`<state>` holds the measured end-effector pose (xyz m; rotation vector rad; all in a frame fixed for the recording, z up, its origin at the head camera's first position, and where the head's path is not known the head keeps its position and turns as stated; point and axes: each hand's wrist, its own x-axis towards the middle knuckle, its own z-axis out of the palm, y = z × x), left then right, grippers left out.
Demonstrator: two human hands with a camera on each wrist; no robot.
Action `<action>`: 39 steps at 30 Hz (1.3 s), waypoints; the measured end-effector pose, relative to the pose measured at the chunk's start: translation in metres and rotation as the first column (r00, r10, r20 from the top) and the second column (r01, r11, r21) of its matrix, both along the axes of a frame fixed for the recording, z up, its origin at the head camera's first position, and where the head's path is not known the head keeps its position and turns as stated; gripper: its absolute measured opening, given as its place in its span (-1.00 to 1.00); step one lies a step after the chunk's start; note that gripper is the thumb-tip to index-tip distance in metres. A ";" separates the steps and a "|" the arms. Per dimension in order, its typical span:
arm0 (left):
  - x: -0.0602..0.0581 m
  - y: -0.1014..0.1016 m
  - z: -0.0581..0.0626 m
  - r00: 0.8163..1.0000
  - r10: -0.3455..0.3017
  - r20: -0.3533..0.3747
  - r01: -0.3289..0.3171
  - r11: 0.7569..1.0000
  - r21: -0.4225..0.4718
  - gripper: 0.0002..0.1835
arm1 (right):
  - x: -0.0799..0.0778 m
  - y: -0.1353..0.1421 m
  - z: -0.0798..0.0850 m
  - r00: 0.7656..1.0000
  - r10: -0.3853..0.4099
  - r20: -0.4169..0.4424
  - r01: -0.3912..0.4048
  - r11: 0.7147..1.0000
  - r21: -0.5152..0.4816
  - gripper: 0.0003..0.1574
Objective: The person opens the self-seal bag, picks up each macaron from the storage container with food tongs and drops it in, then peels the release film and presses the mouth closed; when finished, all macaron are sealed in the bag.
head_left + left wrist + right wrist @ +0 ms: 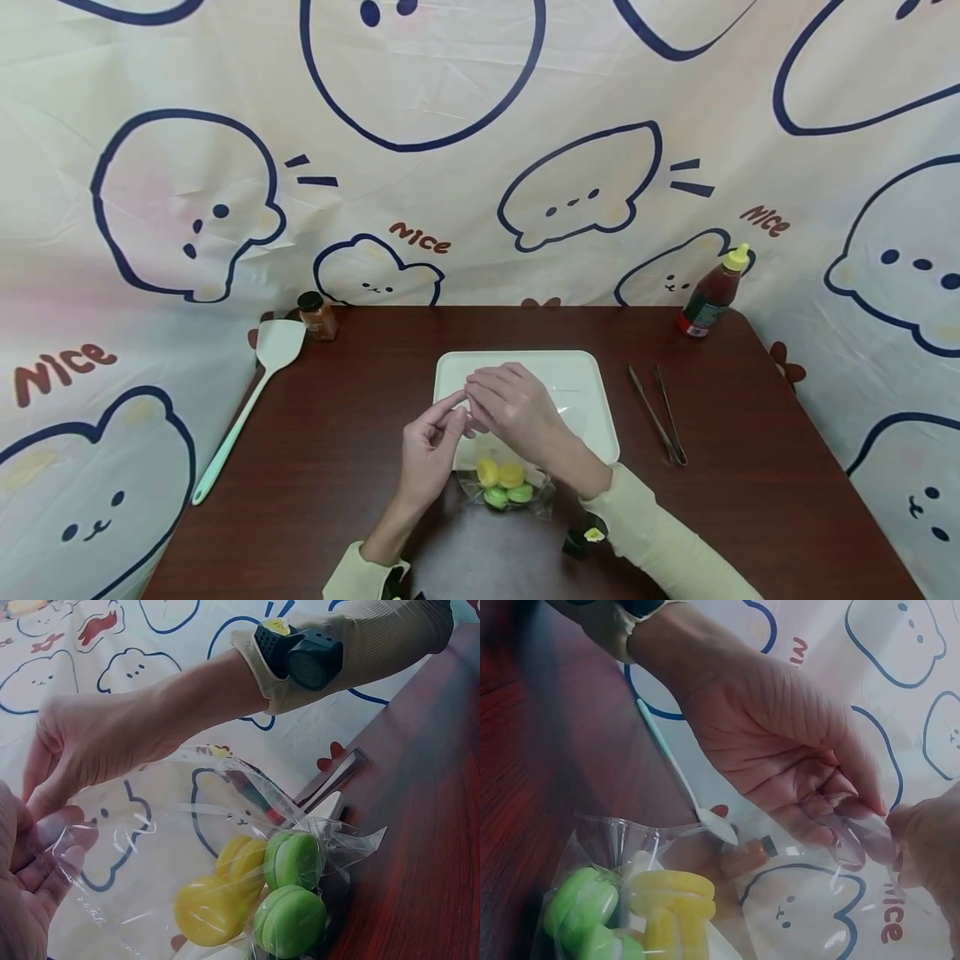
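Observation:
Between my hands a clear plastic bag (pixel 352 844) hangs stretched upward, its upper edge at my fingers. Yellow macarons (pixel 498 473) and green macarons (pixel 507 497) lie in its bottom, low over the table at the tray's near edge. My left hand (pixel 431 454) pinches the bag's upper edge from the left, thumb and fingers on the film, as the right wrist view shows. From the right, my right hand (pixel 517 408) pinches the same edge, its fingertips meeting the left ones. In the head view the right hand's back hides most of its grip.
A white tray (pixel 592 408) lies behind the bag. Metal tongs (pixel 678 450) rest to its right, with a red sauce bottle (pixel 708 300) at the back right. A white spatula (pixel 258 383) lies along the left edge beside a small black-capped jar (pixel 318 318).

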<state>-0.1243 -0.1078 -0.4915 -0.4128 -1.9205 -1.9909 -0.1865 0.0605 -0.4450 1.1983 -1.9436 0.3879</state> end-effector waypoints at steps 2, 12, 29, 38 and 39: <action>0.000 0.000 0.000 1.000 -0.010 0.003 0.010 1.000 -0.011 -0.70 | -0.002 0.000 0.001 1.000 0.012 0.014 -0.012 1.000 -0.026 -0.86; -0.002 -0.002 0.000 0.997 -0.040 -0.072 0.038 0.999 -0.023 -0.66 | -0.002 0.008 0.000 0.932 0.021 0.362 0.025 0.992 -0.123 -0.77; -0.003 -0.001 -0.001 0.998 -0.005 -0.055 0.004 1.000 -0.010 -0.68 | -0.001 0.006 0.006 0.960 0.041 0.278 0.003 0.988 -0.156 -0.77; -0.002 0.000 -0.002 0.997 0.008 -0.076 -0.007 1.000 0.012 -0.69 | -0.002 0.004 0.006 0.994 0.100 0.044 -0.097 0.994 -0.050 -0.74; -0.002 0.000 -0.002 0.997 0.009 -0.079 -0.008 1.000 0.011 -0.69 | -0.002 0.003 0.006 0.995 0.092 0.036 -0.091 0.995 -0.034 -0.72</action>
